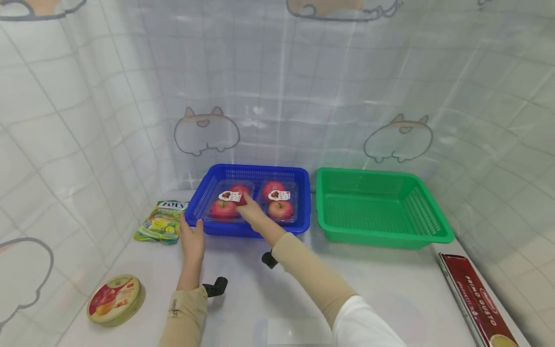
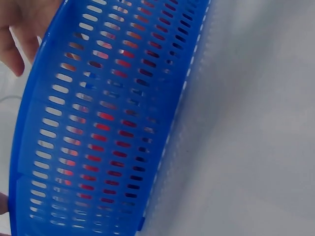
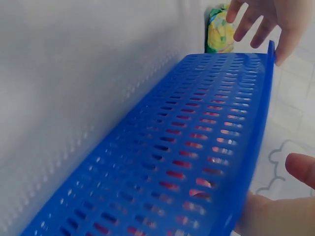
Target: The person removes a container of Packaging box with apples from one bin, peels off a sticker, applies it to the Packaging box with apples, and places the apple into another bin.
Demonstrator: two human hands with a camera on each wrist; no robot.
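Note:
A blue basket [image 1: 256, 230] holds two clear plastic packs of red apples side by side, each with a white label. My right hand [image 1: 253, 212] reaches over its front rim to the right edge of the left apple pack [image 1: 223, 209], thumb and fingers apart. Beside it lies the right apple pack [image 1: 281, 209]. My left hand [image 1: 192, 241] is at the basket's front left corner, the thumb by the rim. Its fingers [image 3: 243, 27] are spread outside the wall. In the left wrist view the basket wall hides most of the packs.
A green basket [image 1: 373, 236] stands to the right. A FOX'S candy bag [image 1: 162, 222] lies left of the blue basket, with a round tin [image 1: 114, 299] nearer. A red spaghetti box [image 1: 474, 299] lies at the right edge. Patterned curtains [image 1: 299, 96] enclose the white table.

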